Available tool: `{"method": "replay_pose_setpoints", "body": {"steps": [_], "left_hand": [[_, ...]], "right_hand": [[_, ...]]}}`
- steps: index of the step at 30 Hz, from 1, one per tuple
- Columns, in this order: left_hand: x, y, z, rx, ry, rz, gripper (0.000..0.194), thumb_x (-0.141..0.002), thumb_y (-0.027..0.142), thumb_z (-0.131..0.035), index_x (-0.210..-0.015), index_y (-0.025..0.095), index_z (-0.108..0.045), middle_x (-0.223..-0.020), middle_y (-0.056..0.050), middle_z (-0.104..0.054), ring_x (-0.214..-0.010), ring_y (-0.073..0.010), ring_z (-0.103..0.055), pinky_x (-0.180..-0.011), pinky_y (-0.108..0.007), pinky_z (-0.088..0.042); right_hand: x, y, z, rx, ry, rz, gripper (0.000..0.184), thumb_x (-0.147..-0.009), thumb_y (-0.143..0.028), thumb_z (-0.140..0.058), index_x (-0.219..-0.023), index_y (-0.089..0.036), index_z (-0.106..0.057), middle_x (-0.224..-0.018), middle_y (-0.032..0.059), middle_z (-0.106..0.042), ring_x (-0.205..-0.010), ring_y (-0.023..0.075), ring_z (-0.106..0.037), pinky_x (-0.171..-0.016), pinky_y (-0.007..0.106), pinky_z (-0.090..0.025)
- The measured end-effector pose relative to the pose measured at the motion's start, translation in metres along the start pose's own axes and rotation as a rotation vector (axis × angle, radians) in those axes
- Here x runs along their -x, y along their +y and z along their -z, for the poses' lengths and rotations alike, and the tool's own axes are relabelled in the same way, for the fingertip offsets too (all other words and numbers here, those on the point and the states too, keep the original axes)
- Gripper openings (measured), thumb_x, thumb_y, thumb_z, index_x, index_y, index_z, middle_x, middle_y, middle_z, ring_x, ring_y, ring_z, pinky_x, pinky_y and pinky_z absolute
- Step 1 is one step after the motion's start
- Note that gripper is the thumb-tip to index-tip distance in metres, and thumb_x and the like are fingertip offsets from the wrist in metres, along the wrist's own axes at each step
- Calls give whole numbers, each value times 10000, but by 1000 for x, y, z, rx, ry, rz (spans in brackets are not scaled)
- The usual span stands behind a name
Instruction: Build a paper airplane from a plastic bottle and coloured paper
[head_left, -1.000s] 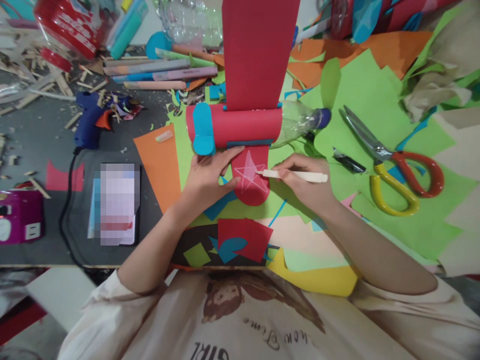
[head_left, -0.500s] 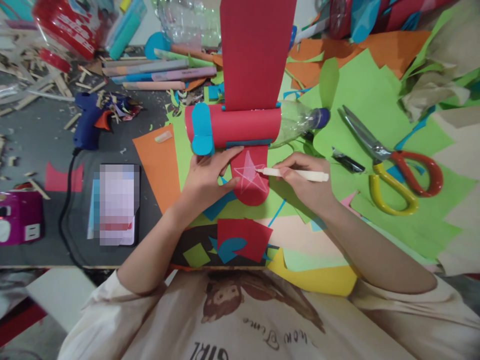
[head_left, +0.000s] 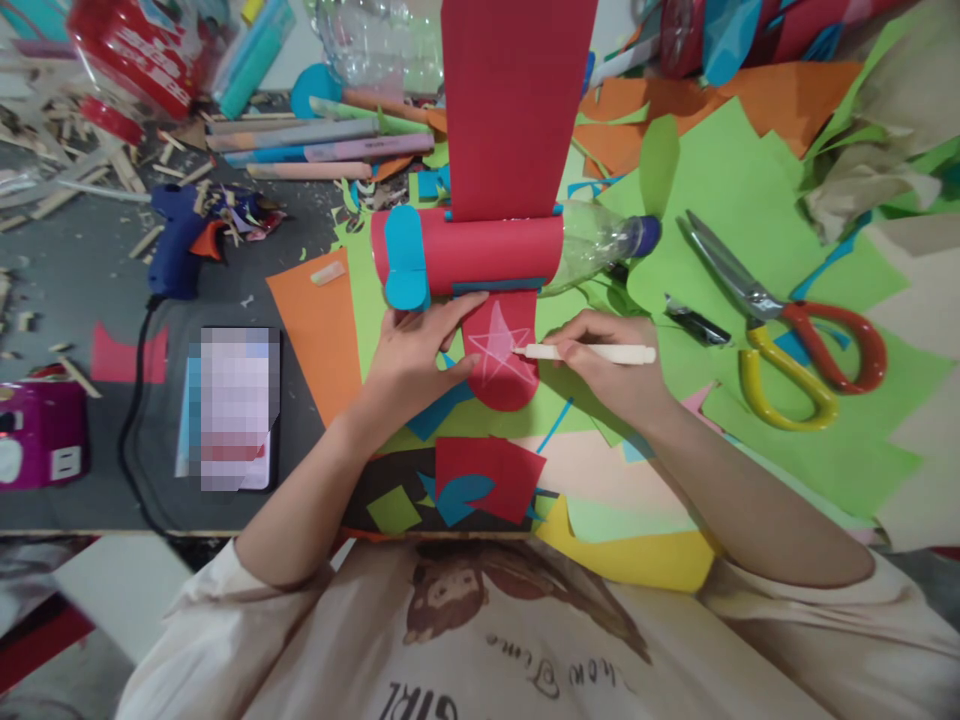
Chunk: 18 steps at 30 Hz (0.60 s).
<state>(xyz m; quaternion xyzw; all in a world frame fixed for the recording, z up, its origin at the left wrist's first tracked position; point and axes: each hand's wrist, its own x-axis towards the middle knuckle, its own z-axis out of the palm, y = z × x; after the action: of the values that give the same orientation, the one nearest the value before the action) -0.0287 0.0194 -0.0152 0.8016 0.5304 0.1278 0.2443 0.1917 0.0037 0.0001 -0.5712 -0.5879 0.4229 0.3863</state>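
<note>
A plastic bottle (head_left: pixel 589 243) lies on its side, wrapped in red paper, with blue paper strips and a blue cap. From it a red paper wing (head_left: pixel 501 385) stretches toward me, bearing a star (head_left: pixel 496 335) outlined in pale lines and partly filled with pink. My left hand (head_left: pixel 420 350) rests with thumb and forefinger apart at the wing's left edge, its fingertips close under the bottle's body. Between the fingers of my right hand (head_left: pixel 611 360) is a white marker pen (head_left: pixel 592 353), its tip at the star's right side. The other red wing (head_left: pixel 517 110) extends away from me.
Scissors (head_left: pixel 787 330) with red and yellow handles lie on green paper (head_left: pixel 840 400) at the right. At the left are a blue glue gun (head_left: pixel 174 240), its cord and a phone (head_left: pixel 238 410). Several markers (head_left: pixel 315 140) and wood scraps lie farther back. Paper offcuts (head_left: pixel 487 475) lie near the front edge.
The pen tip has shifted very slightly down along the star's right side. My left hand and the bottle have stayed in place.
</note>
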Motion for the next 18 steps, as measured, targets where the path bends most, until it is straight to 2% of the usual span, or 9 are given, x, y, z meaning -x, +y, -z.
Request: {"method": "replay_pose_setpoints", "body": {"steps": [5,18], "left_hand": [[0,0,1,-5,-10,6,524,-844,255,-577,-1367,263,-542,-797,7,-577,-838,-185,-588,-986,-324,-388],[0,0,1,-26,-6,-14,528,-852,259,-556,-1380,260,-533,-811,2,-589,-829,-179,-583,-985,-314,-387]], "right_hand": [[0,3,2,52,-1,14,141,-696,-152,-563,-582,-219,-609,-557,-11,-645,-498,129,-529,-468,269,-355],[0,6,3,10,-2,28,143,-691,-177,-568,-562,-207,-624,-538,-10,-647,-472,112,-511,-449,248,-342]]}}
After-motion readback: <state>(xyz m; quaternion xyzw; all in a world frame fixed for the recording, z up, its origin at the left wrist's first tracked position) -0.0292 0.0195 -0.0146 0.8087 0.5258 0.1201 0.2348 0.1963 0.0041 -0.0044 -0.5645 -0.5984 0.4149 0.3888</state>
